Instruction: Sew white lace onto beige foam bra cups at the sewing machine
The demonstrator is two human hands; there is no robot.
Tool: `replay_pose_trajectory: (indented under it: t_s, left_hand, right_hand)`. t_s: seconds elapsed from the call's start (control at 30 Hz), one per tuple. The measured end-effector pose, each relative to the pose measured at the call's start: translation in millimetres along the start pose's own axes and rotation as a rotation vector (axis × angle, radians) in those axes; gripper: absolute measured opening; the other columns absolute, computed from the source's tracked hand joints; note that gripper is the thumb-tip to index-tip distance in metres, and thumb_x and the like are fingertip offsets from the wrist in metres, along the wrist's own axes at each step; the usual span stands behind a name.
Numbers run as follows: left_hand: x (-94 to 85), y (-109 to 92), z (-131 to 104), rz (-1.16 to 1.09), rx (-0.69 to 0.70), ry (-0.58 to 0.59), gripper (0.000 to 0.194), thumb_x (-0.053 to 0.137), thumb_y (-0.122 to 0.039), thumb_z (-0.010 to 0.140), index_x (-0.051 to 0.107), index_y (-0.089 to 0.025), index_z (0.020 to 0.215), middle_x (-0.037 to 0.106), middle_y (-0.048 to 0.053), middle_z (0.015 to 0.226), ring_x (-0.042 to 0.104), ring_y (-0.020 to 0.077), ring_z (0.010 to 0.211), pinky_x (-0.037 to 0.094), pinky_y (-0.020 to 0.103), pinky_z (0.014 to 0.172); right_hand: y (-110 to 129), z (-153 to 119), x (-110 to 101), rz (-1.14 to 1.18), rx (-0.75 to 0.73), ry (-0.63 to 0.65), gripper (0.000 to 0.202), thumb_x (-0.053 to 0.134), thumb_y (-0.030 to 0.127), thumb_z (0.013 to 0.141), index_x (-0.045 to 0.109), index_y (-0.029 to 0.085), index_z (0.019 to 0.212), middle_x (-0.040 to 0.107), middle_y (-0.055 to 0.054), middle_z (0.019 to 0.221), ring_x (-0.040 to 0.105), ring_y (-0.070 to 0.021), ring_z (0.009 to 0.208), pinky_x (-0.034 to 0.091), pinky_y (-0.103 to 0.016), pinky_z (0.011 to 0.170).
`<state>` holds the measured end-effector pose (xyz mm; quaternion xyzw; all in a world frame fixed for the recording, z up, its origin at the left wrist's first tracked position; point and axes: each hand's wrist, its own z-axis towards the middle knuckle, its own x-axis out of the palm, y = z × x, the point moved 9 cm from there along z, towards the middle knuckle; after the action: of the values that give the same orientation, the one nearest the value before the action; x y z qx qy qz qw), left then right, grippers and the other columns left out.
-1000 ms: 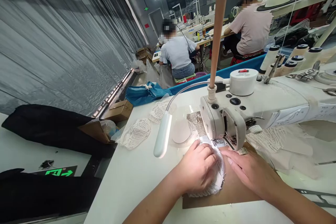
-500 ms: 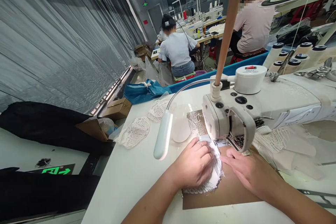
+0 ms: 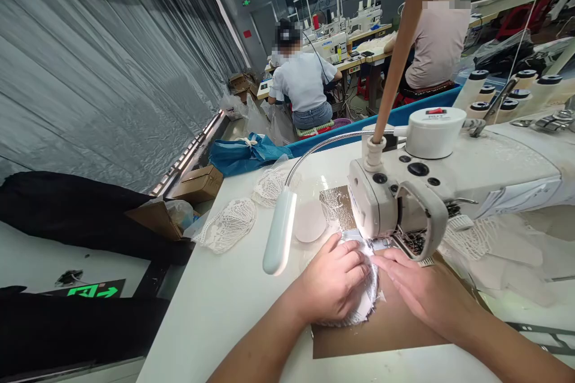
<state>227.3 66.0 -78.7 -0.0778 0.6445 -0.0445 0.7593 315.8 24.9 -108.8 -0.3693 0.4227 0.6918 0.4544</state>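
Note:
A rounded white lace fabric piece (image 3: 369,293) with a frayed outer edge lies beneath the needle end of a white sewing machine (image 3: 375,203). My left hand (image 3: 335,278) rests on top of it, fingers bent and closed on the fabric, hiding much of its middle. From the other side, my right hand (image 3: 415,278) has its fingertips closed on the edge of the piece, close to the presser foot. The needle itself is hard to make out. Under both hands is a brown plate (image 3: 395,326) set on the white table (image 3: 215,311).
Left of the machine lie lace pieces (image 3: 231,224) and a pale round pad (image 3: 311,221). A lamp (image 3: 279,233) on a bendable neck hangs over the table. Sheer fabric (image 3: 489,257) lies under the machine arm. Thread cones (image 3: 476,84) stand behind; two people sit further back.
The lace piece has turned slightly under the machine, its frayed edge now further in. My right hand has shifted a little left, fingertips nearer the left hand. The view has moved slightly.

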Motion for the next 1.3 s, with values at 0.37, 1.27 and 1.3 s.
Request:
replay_pose_trajectory:
  t_s: [0.37,1.27,1.3]
  left_hand:
    - [1.7,8.1,-3.3,-0.034,-0.036,-0.019,0.034,0.046,-0.017,0.08,0.057,-0.017,0.112,0.064,0.011,0.105,0.052,0.026,0.111,0.032,0.047,0.103]
    - [6.0,6.2,-0.9,-0.048,0.003,-0.003,0.033,0.046,-0.015,0.086,0.055,-0.014,0.118,0.063,0.014,0.109,0.053,0.0249,0.109,0.036,0.044,0.102]
    - [6.4,6.7,-0.9,-0.048,0.004,0.003,0.034,0.046,-0.015,0.086,0.055,-0.013,0.118,0.063,0.014,0.109,0.054,0.0245,0.107,0.036,0.043,0.101]
  right_hand:
    - [9.2,1.5,-5.8,-0.065,-0.029,-0.006,0.046,0.037,0.002,0.075,0.066,0.021,0.104,0.065,-0.006,0.086,0.041,-0.0123,0.047,0.027,-0.027,0.045]
    - [14.3,-0.7,-0.3,0.094,-0.069,0.081,0.036,0.038,0.003,0.075,0.062,0.023,0.095,0.057,-0.004,0.076,0.048,-0.0159,0.059,0.03,-0.027,0.051]
    - [13.1,-1.4,0.0,0.083,-0.065,0.073,0.039,0.037,0.004,0.077,0.062,0.023,0.1,0.059,-0.004,0.078,0.048,-0.0154,0.057,0.031,-0.028,0.051]
